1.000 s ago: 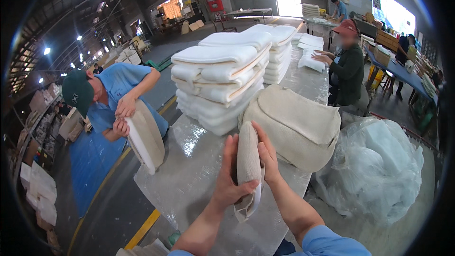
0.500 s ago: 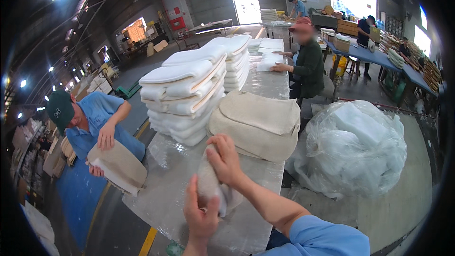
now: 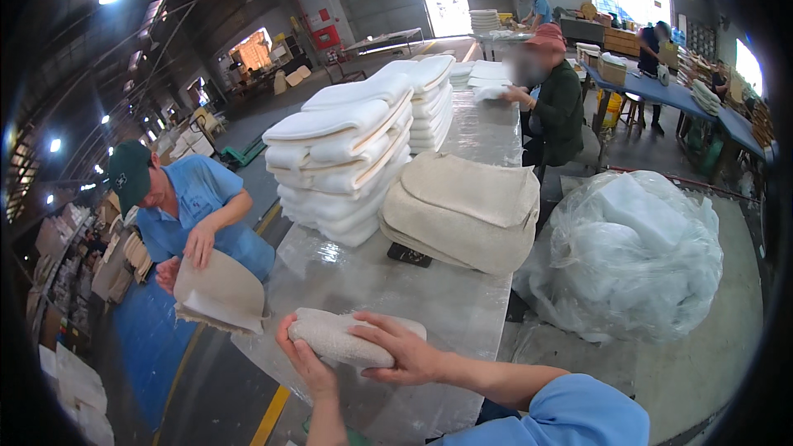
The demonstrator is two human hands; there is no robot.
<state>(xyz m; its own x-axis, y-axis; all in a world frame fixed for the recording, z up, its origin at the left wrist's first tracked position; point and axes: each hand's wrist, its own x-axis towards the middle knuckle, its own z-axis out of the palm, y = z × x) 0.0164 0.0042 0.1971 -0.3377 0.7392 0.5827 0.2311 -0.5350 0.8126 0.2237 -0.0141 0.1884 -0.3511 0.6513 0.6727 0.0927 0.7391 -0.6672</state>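
Low over the table's near part, a beige fabric-covered cushion (image 3: 343,337) lies sideways between my two hands. My left hand (image 3: 310,367) grips its left end, thumb in front and fingers behind. From the right, my right hand (image 3: 406,353) clasps its other end, with the fingers across the top and the thumb below. Just beyond them is a stack of beige fabric covers (image 3: 462,206), rounded at the corners. A flat black object (image 3: 409,255) sticks out from under its front edge. To the left of that stack rises a pile of folded white padding (image 3: 334,149).
The table (image 3: 330,281) is covered in clear plastic. At left, a co-worker (image 3: 194,198) in blue holds a beige cover with white padding (image 3: 219,293). Another person (image 3: 553,103) sits at the table's far right. A big plastic bag of white stuffing (image 3: 632,256) stands at right.
The cushion has turned from upright to lying sideways, with both hands shifting to its ends. The left co-worker's cover has tilted, showing more white padding. My view has swung slightly left.
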